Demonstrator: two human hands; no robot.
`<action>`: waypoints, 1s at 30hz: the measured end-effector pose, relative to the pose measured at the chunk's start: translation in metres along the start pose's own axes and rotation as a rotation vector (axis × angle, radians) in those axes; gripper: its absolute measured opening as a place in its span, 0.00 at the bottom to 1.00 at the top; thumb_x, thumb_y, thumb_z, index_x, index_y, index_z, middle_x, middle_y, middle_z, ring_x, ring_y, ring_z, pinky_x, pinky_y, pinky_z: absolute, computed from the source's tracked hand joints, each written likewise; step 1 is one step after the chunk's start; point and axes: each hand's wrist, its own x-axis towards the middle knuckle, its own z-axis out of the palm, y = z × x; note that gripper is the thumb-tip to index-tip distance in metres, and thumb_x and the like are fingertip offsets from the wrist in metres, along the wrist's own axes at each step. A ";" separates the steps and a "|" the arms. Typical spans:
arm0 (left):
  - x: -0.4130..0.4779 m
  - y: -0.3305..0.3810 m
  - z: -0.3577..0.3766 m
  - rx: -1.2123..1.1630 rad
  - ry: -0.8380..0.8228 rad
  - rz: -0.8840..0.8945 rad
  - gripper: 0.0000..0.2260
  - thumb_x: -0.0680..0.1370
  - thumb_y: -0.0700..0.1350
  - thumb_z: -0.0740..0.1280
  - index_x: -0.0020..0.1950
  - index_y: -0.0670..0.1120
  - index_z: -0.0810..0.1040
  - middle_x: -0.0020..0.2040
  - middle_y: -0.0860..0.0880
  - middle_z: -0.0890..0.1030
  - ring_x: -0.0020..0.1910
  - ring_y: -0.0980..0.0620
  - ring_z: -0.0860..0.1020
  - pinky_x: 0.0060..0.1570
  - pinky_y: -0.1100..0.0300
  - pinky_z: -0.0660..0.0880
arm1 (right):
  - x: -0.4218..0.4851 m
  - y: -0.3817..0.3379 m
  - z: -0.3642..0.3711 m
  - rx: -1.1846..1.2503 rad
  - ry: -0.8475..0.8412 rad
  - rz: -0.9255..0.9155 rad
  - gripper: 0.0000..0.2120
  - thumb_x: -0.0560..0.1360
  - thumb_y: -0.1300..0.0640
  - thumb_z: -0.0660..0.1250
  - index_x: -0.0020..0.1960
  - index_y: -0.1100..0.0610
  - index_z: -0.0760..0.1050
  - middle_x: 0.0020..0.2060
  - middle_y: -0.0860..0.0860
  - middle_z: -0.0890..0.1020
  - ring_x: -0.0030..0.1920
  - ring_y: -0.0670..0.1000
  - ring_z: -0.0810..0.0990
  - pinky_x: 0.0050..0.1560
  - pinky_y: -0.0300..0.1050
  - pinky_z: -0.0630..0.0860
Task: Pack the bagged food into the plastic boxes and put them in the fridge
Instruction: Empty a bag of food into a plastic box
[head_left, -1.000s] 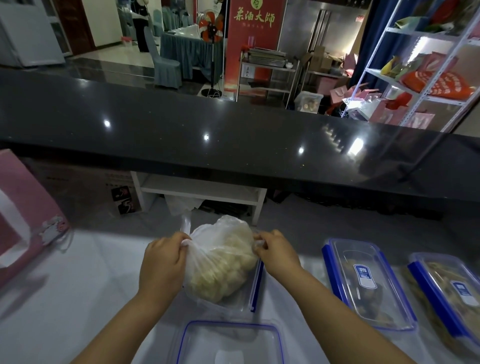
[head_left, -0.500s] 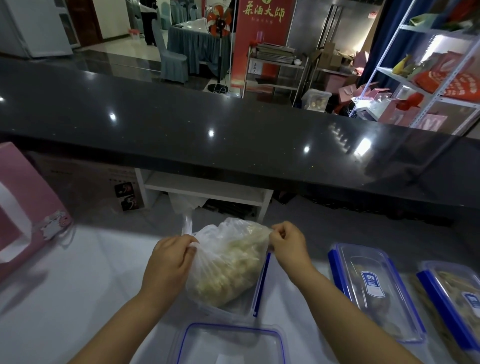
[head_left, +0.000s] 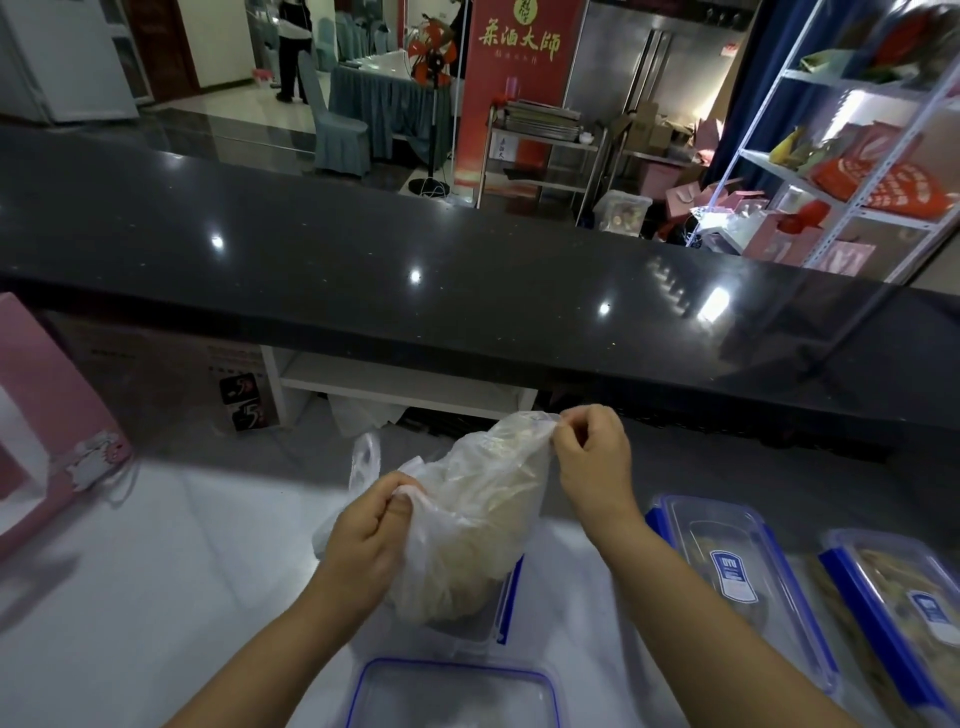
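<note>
**Third box being filled: bag held over the open tub**

At the far left a pink paper gift bag (head_left: 47, 415) with a glossy face stands on the smooth white bench (head_left: 156, 571). It is well apart from the work.

The left hand (head_left: 363, 535) is clenched round a bunched fold of the thin translucent plastic bag of pale food (head_left: 467, 545). The film is crinkled and limp. Its load looks like a soft, lumpy mass of pale yellowish pieces, sagging low in the bag. The bag's bottom sits in or just over the clear rectangular plastic box with a blue side clip (head_left: 506, 608). Whether it rests there or hangs, I cannot tell. Nearer the person lies a flat clear rectangular lid with a thin blue rim line (head_left: 452, 696), apart from that box.

The right hand (head_left: 592, 462) pinches the bag's upper edge between thumb and fingertips, raised above the left hand.

To the right, two closed clear boxes with blue clips (head_left: 737, 577) lie side by side, both seemingly already packed.

The step in hand looks like settling this bag into the open box. The next move probably calls for tucking the loose film inside the walls, so the lid can seat and clip.
</note>
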 end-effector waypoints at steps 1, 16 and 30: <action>0.000 -0.002 -0.004 0.026 0.038 0.019 0.14 0.76 0.54 0.56 0.38 0.47 0.75 0.35 0.50 0.76 0.32 0.59 0.73 0.32 0.69 0.69 | -0.003 0.002 -0.001 -0.022 -0.013 -0.014 0.08 0.75 0.66 0.62 0.39 0.57 0.71 0.44 0.48 0.72 0.41 0.44 0.72 0.40 0.32 0.70; 0.030 0.007 -0.012 0.258 0.006 0.141 0.08 0.76 0.57 0.58 0.51 0.61 0.75 0.52 0.65 0.76 0.56 0.65 0.72 0.53 0.70 0.69 | -0.026 -0.021 -0.008 0.253 -0.199 0.074 0.05 0.74 0.60 0.67 0.50 0.56 0.74 0.48 0.53 0.80 0.46 0.47 0.79 0.48 0.41 0.79; 0.063 0.006 0.001 0.356 -0.320 0.086 0.12 0.75 0.45 0.68 0.55 0.60 0.74 0.60 0.68 0.68 0.67 0.70 0.60 0.68 0.58 0.61 | -0.057 0.008 0.037 -0.109 -0.430 0.039 0.11 0.74 0.56 0.68 0.56 0.49 0.77 0.53 0.47 0.77 0.49 0.49 0.78 0.51 0.47 0.79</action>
